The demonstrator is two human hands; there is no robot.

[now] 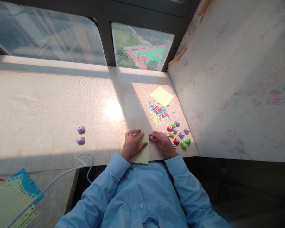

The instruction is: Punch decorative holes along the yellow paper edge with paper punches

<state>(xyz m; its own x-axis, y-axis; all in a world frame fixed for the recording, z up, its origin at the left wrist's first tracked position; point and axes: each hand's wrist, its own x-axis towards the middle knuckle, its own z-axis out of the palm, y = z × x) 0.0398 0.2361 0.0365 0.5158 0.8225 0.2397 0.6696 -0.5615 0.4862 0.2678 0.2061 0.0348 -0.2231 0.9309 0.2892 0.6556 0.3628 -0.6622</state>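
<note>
A pale yellow sheet of paper (pixel 142 155) lies at the table's front edge. My left hand (pixel 134 144), with a ring on one finger, rests on the sheet with its fingers stretched out and holds nothing. At the sheet's right edge is a small red craft paper punch (pixel 151 137) with a white, eye-like round mark. My right hand (pixel 163 144) is closed on this punch; its palm side is hidden. Just right of that hand stand several more small punches in purple, green and red, among them a red punch (pixel 176 141) and a green punch (pixel 184 145).
Beyond my right hand lies a heap of red, blue and yellow paper bits (pixel 158 111), with a yellow paper piece (pixel 161 96) behind it. Two purple punches (pixel 80 140) stand at left. Punched sheets (pixel 9 199) and a white cable (pixel 59 180) are lower left. A flowered wall (pixel 239 95) bounds the right.
</note>
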